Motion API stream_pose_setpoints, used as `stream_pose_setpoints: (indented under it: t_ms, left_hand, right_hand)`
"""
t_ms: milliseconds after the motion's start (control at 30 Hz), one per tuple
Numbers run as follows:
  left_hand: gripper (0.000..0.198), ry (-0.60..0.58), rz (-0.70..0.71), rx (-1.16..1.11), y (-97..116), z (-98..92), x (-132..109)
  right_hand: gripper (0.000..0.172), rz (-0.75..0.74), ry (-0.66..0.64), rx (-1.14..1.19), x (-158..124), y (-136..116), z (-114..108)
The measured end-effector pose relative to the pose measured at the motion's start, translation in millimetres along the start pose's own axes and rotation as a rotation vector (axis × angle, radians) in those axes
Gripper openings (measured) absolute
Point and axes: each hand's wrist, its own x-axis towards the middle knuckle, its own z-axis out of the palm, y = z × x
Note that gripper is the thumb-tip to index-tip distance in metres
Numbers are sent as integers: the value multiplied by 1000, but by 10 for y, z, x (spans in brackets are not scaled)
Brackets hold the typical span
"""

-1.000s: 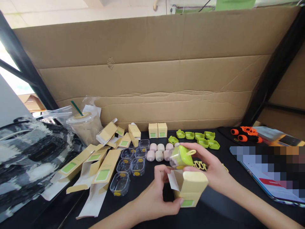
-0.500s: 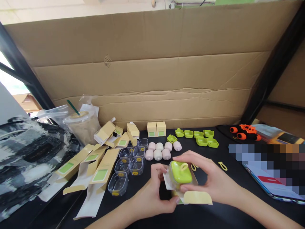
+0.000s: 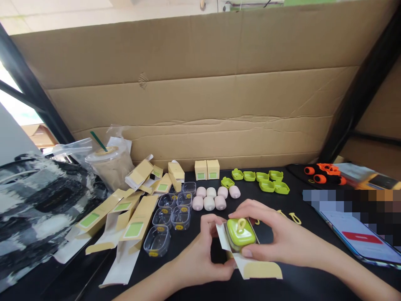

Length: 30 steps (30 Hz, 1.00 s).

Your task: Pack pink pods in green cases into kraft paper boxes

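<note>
A small cardboard box [image 3: 240,263], its flaps folded out, is gripped at its left side by my left hand [image 3: 208,248]. In the mouth of that box sits a small rounded-square container with a glossy lime-green lid [image 3: 240,235] and a pale yellow loop on top. My right hand [image 3: 266,234] pinches the container between thumb and fingers at its right and far sides. Most of the container's body is hidden by the box and fingers. Just beyond my hands lie several pale pink and white rounded pieces [image 3: 209,203].
Clear plastic cups [image 3: 157,241] and flattened or opened cartons [image 3: 134,228] lie to the left, by a bagged drink cup [image 3: 109,167]. Two closed boxes [image 3: 201,170] and several green lids [image 3: 266,186] stand behind. Yellow loops [image 3: 295,218], a phone [image 3: 360,238] and an orange-black toy [image 3: 326,172] are right.
The green-lidded container has moved down into the box's mouth and sits straighter there. The box's near flap has swung slightly lower. Both hands keep their hold.
</note>
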Motion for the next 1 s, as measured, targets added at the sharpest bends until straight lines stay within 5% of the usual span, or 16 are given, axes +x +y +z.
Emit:
stream_pose_setpoints:
  t_ms: [267,500,733,1000]
  left_hand:
    - [53,7,7,38,25,-5,1]
    - [53,-1,14,26,31,-2,6]
    - [52,-4,16,29,50,-6,7]
    - [65,44,123,-6,-118,43,-9]
  right_hand:
    - [34,-7,-37,8,-9,17,37]
    - [9,-45,-43,-8,20,21,62]
    - [11,-37,-52,-72,13,12,80]
    - [14,-94,82,-107,-27,-6,12]
